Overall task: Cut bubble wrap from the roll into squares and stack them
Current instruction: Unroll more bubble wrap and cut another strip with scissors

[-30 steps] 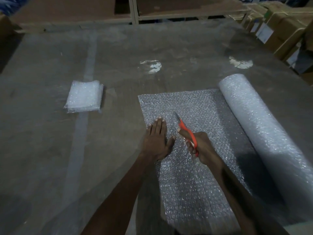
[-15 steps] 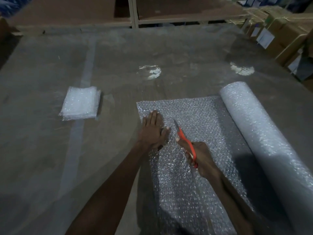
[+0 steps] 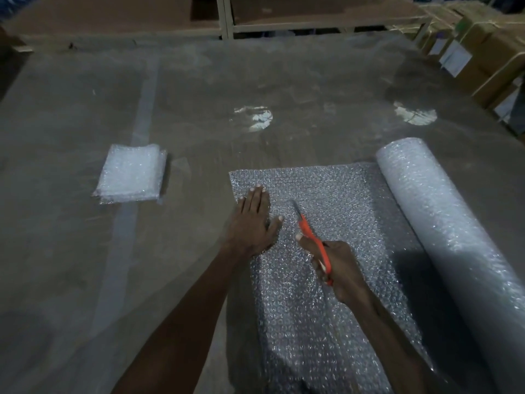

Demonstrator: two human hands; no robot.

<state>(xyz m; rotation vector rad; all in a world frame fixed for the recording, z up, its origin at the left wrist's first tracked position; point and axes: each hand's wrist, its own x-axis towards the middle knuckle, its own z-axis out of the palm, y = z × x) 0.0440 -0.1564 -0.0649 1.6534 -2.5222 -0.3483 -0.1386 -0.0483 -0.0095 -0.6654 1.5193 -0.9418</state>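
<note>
A bubble wrap roll [image 3: 443, 223] lies at the right of the table, with a sheet of bubble wrap [image 3: 335, 194] unrolled leftward from it. My left hand [image 3: 252, 220] presses flat on the sheet's left part, fingers straight. My right hand [image 3: 338, 268] grips orange-handled scissors [image 3: 311, 237], whose blades point away from me along the sheet, just right of my left thumb. A stack of cut bubble wrap squares [image 3: 130, 174] sits apart at the left.
The grey table [image 3: 199, 109] stretches wide to the left and far side, with a pale tape stripe [image 3: 142, 115] running through it. Cardboard boxes [image 3: 483, 46] stand at the back right. A shelf frame [image 3: 227, 18] runs along the far edge.
My left hand has slid farther up the sheet toward its far edge. The scissors in my right hand have advanced forward along the sheet.
</note>
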